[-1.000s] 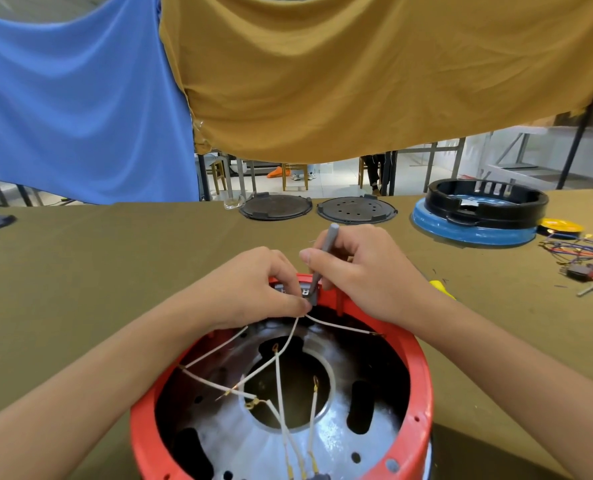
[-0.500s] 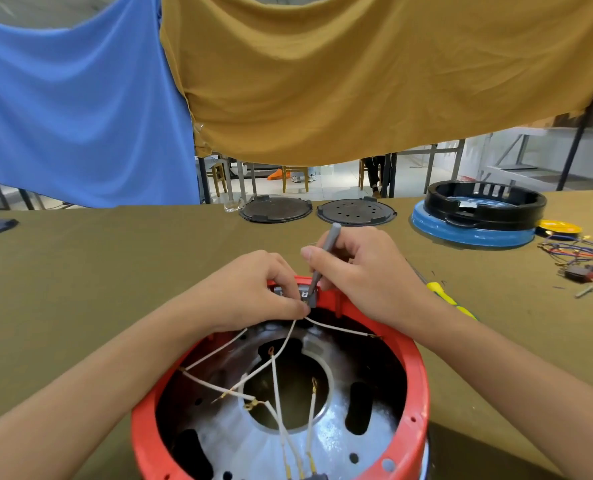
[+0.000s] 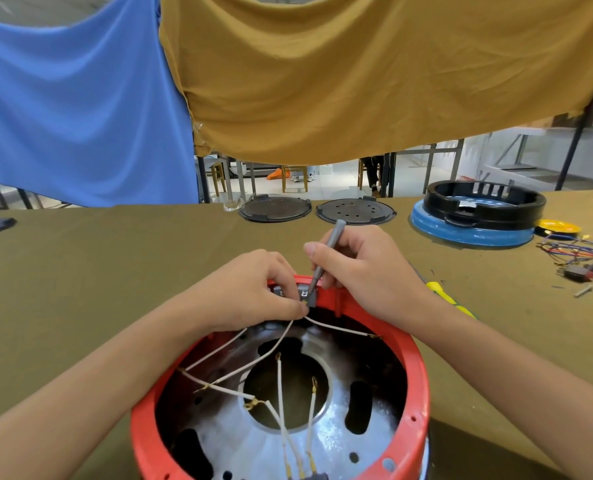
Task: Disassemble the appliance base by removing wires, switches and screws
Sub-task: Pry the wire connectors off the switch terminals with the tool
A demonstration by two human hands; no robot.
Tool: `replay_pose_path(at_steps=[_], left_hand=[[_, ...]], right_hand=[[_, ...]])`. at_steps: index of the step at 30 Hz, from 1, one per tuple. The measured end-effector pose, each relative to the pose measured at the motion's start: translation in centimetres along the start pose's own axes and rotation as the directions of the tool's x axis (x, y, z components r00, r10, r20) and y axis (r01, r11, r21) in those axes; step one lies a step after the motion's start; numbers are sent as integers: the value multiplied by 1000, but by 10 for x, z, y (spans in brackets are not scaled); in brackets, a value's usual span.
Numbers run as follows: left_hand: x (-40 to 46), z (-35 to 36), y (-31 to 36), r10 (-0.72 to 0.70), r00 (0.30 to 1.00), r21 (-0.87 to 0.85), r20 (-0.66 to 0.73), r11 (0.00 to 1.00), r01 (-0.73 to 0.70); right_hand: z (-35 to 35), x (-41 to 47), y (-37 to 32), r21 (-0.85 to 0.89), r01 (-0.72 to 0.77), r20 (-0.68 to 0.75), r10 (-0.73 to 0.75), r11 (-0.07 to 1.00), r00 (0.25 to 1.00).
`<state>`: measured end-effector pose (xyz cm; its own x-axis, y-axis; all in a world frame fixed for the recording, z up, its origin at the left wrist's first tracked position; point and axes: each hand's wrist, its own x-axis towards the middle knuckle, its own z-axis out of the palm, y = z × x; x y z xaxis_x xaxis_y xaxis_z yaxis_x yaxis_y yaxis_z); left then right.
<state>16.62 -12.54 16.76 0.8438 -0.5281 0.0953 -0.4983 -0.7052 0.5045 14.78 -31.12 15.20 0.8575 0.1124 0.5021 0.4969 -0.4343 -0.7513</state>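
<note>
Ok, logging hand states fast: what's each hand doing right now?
Left hand: pinching a thin white wire at the red base's rim.
Right hand: gripping a slim grey screwdriver.

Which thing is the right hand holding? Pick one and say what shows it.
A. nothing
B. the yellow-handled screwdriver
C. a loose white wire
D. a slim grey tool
D: the right hand grips a slim grey tool with its tip down at the grey switch block on the red base rim, while the yellow-handled screwdriver lies on the table beside the wrist.
</note>
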Motion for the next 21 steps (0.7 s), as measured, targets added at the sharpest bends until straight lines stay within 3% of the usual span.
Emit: replay_pose_path(at_steps=[14, 18, 21], left_hand=[[0, 1, 0, 7, 1000, 9, -6, 1000, -7], [0, 1, -1, 7, 1000, 8, -5, 1000, -7], [0, 1, -1, 16, 1000, 16, -9, 1000, -16]], right_hand=[[1, 4, 10, 139, -118, 53, 112, 983, 992], [-1, 0, 4, 83, -37, 1, 37, 996, 999], [-2, -3, -4, -94, 86, 13, -85, 992, 996]])
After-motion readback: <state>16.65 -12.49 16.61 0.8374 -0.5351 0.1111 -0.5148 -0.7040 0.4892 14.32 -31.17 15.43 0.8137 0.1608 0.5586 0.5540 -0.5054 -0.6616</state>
